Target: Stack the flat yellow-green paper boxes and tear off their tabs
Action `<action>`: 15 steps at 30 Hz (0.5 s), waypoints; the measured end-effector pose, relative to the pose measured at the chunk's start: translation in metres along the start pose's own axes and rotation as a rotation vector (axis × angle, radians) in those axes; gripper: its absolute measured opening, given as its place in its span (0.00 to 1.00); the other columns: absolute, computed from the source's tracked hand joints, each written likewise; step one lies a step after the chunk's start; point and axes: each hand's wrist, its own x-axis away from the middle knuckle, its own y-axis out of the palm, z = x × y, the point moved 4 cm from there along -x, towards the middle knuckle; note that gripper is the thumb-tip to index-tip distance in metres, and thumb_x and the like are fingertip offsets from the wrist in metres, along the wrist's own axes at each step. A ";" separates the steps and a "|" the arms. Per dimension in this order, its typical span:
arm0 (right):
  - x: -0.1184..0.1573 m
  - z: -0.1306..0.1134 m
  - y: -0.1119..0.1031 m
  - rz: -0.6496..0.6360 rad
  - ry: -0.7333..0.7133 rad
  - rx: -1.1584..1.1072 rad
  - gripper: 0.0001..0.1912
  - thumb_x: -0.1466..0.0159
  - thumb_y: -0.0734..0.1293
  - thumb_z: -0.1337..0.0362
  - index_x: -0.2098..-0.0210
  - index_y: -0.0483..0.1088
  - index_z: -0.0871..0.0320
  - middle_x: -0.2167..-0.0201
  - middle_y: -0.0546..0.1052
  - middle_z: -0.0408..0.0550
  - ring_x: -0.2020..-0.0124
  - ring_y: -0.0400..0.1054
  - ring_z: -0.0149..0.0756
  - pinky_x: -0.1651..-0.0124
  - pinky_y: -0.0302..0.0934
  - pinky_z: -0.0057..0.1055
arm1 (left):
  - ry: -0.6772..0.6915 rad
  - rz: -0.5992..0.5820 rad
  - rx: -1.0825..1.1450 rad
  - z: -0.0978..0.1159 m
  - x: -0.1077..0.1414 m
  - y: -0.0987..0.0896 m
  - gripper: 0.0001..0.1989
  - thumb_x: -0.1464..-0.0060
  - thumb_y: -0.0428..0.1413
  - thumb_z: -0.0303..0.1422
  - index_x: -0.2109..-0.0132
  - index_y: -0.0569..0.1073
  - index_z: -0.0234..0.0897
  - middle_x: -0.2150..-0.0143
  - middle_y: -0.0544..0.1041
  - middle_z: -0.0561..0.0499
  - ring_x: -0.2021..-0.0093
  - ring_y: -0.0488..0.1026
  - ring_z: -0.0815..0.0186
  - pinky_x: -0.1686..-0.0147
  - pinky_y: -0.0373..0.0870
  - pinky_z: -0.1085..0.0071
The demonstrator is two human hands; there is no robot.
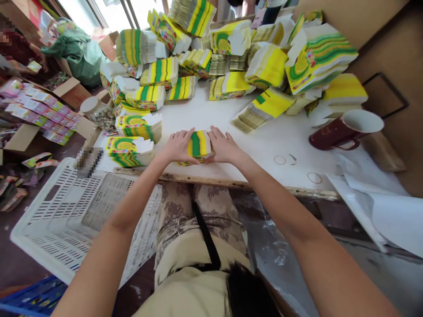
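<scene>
Between my two hands, close to the front edge of the white table [261, 158], is a small stack of yellow and green printed cartons [198, 144]. My left hand [179, 146] wraps round its left side, and my right hand [222, 146] grips the right side. Left of my left hand lies another carton stack [128, 151], with a similar stack [139, 127] just behind it. Two rubber bands [280, 160] lie flat on the table to the right of my right hand.
Many carton bundles [160, 71] pile up along the table's back. A dark red mug [343, 131] stands at the right. A glass jar [99, 113] is by the left edge. Below left sits a white plastic crate [66, 237]. White sheets [393, 211] hang at the right.
</scene>
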 end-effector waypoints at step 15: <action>-0.006 0.006 0.015 0.022 -0.027 -0.043 0.72 0.60 0.78 0.41 0.30 0.38 0.66 0.28 0.36 0.70 0.29 0.35 0.66 0.32 0.43 0.59 | -0.254 0.274 1.018 -0.028 0.046 0.056 0.65 0.57 0.61 0.57 0.31 0.21 0.51 0.25 0.34 0.48 0.27 0.46 0.52 0.33 0.54 0.53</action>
